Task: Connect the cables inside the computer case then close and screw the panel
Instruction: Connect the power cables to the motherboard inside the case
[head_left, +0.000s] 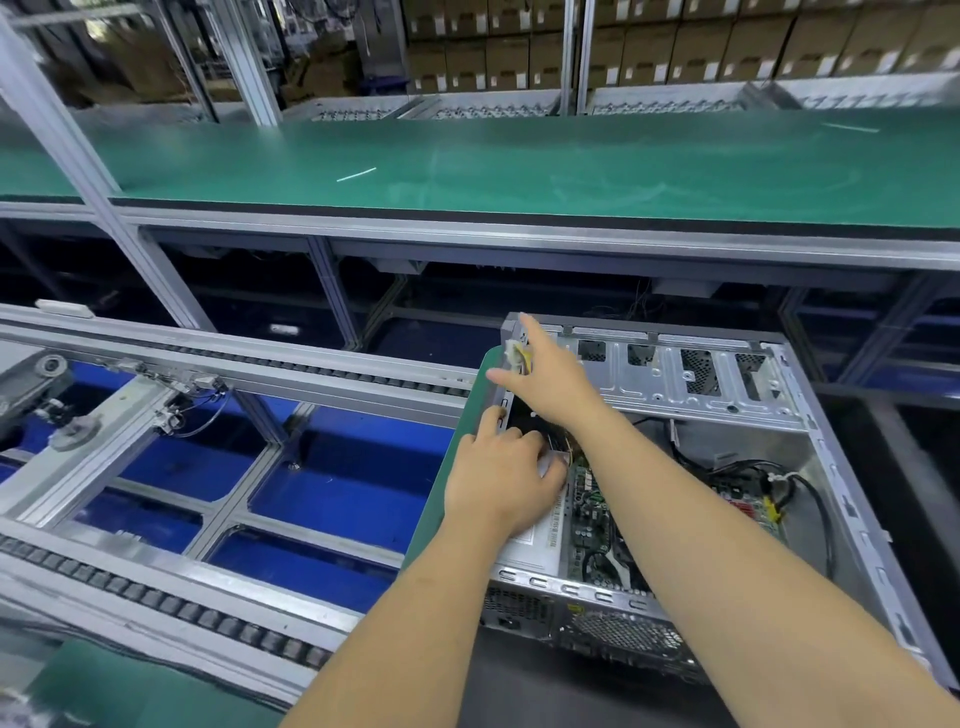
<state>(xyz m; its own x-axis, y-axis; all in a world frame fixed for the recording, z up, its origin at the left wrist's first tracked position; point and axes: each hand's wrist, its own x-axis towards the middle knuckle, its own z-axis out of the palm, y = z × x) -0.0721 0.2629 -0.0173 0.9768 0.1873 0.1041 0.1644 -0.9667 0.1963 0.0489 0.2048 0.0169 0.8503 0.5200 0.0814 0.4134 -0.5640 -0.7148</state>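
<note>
An open computer case (810, 415) lies on its side at the lower right, with the motherboard (592, 514) and black cables (810, 499) visible inside. My right hand (545, 374) reaches to the case's far left corner and holds a white connector with yellow wires (519, 358) between thumb and fingers, index finger stretched out. My left hand (504, 478) rests inside the case over the power supply (540, 540), its fingers curled around a bundle of wires I cannot make out clearly. No side panel or screws are in view.
The case sits on a green-edged pallet (452, 467) beside a roller conveyor (208, 613) with blue floor beneath. A long green workbench (467, 161) runs across the back, with stacked cardboard boxes (727, 47) behind it.
</note>
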